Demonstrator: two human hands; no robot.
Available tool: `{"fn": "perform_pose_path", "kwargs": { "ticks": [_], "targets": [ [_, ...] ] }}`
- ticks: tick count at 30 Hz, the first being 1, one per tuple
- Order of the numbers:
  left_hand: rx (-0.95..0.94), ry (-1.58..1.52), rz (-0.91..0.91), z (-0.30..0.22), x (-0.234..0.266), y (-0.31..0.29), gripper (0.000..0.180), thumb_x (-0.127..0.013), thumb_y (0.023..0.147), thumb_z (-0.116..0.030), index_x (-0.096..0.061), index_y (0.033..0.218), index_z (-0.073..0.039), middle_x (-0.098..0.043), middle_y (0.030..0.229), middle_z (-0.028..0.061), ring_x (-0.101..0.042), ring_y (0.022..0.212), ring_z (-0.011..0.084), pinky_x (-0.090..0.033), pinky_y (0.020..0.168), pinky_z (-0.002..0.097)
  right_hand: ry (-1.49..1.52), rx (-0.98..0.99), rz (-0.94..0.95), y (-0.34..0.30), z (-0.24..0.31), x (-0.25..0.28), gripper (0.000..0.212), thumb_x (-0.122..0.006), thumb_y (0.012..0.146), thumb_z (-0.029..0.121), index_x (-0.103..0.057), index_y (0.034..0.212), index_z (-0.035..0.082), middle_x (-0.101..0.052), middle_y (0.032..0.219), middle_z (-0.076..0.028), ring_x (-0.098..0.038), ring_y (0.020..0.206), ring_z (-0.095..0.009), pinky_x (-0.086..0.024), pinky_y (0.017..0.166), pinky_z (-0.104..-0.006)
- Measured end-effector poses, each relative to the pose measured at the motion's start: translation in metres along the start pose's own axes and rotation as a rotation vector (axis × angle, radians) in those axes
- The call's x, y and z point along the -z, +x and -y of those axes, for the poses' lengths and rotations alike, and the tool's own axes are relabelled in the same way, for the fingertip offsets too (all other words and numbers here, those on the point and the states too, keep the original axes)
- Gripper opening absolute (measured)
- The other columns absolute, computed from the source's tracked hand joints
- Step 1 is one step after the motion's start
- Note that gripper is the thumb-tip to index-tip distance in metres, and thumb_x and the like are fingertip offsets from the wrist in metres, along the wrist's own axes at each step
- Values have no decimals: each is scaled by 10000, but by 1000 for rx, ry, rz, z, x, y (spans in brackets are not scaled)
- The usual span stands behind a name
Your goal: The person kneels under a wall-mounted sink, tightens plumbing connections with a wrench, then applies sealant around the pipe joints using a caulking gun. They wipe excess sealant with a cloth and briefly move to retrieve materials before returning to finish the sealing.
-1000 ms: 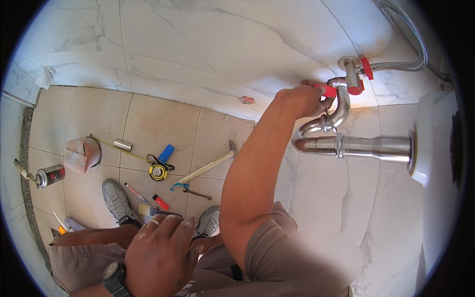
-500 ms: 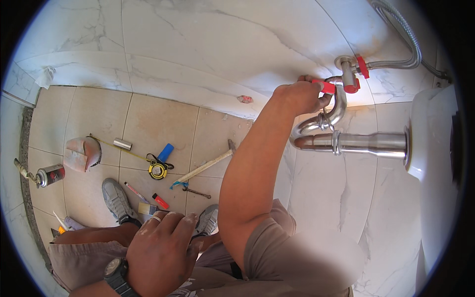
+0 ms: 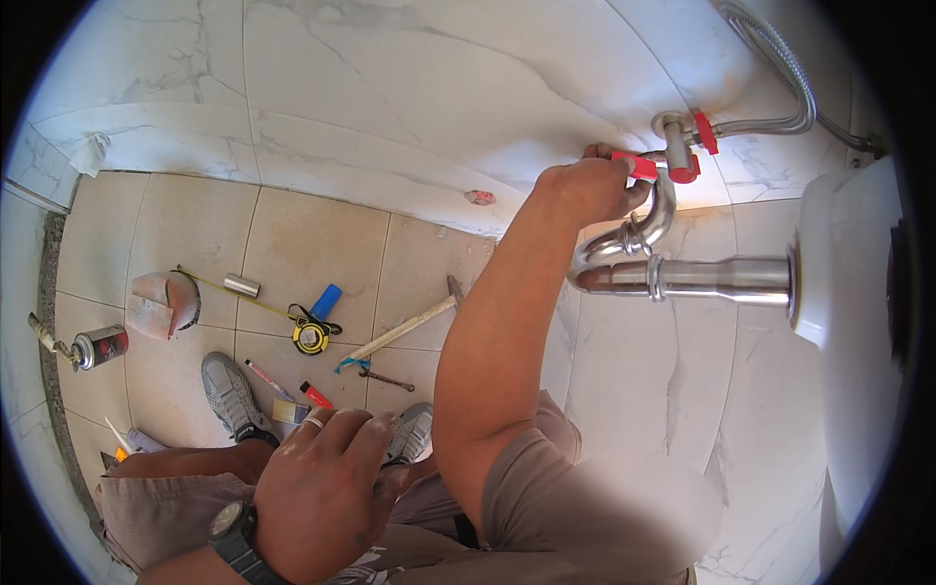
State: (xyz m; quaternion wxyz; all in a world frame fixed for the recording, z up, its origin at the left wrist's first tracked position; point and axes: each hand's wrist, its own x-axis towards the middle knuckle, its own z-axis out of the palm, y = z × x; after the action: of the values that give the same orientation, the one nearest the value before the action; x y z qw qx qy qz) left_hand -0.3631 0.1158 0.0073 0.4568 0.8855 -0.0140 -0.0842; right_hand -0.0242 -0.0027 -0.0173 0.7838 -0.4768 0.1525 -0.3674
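At the wall, my right hand (image 3: 597, 190) is closed on a small red block-shaped object (image 3: 639, 167); its exact kind does not show. The object sits against the upper end of the curved chrome drain pipe (image 3: 661, 207), just below a valve with red handles (image 3: 681, 156). Some of my right fingers are hidden behind the hand and pipe. Low in front of my body is my left hand (image 3: 327, 487), back upward, with a ring and a wristwatch. Its fingers curl downward, their tips are out of sight, and what they hold, if anything, is hidden.
On the tiled floor lie a hammer (image 3: 402, 333), a tape measure (image 3: 310, 334), a wrench (image 3: 388, 378) and a red marker-like object (image 3: 315, 395). A gas torch canister (image 3: 100, 346) stands left. The drain pipe runs into a white basin (image 3: 843, 263) at the right.
The view has shifted slightly, moving the pipe and basin a little left in the picture. My left hand sits marginally farther right. My right hand keeps its hold on the red object at the pipe.
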Motion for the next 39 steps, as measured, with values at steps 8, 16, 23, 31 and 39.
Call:
{"fn": "perform_pose_path", "kwargs": {
  "ticks": [8, 16, 23, 31, 39],
  "targets": [
    [-4, -5, 12, -1, -1, 4, 479, -758, 855, -154, -616, 1286, -1, -642, 1170, 201, -623, 1069, 422, -526, 929, 496, -28, 56, 85, -1, 0, 3, 468, -441, 1004, 102, -391, 1460, 8, -592, 1040, -107, -572, 882, -200, -487, 842, -392],
    [-38, 16, 8, 1, -7, 4, 458, -771, 842, -199, -642, 1232, 2, -664, 1094, 183, -655, 1015, 396, -538, 932, 481, -26, 109, 190, 11, -6, 14, 352, -467, 1025, 114, -455, 1363, 16, -576, 1033, -77, -532, 850, -167, -476, 803, -358],
    [-16, 17, 64, 2, -11, 2, 499, -763, 838, -159, -613, 1290, -9, -642, 1142, 193, -628, 1038, 418, -534, 908, 495, -68, 157, 330, 11, -6, 26, 274, -472, 1054, 139, -497, 1296, 13, -587, 1052, -76, -541, 866, -167, -484, 825, -350],
    [-34, 61, 52, 5, -17, 2, 488, -745, 854, -164, -604, 1294, -7, -640, 1134, 209, -627, 1019, 429, -521, 890, 506, -347, 83, 558, -58, -23, 113, 337, -546, 1066, 201, -501, 1287, -50, -593, 1233, -136, -650, 1118, -223, -489, 1029, -345],
    [-80, 90, -80, 8, -23, 13, 434, -747, 876, -191, -619, 1243, 1, -666, 1107, 220, -656, 993, 422, -530, 874, 502, -436, -381, 931, -72, 26, 236, 219, -594, 1046, 142, -577, 1228, 22, -662, 1113, -105, -679, 1011, -211, -562, 948, -378]
  ]
}}
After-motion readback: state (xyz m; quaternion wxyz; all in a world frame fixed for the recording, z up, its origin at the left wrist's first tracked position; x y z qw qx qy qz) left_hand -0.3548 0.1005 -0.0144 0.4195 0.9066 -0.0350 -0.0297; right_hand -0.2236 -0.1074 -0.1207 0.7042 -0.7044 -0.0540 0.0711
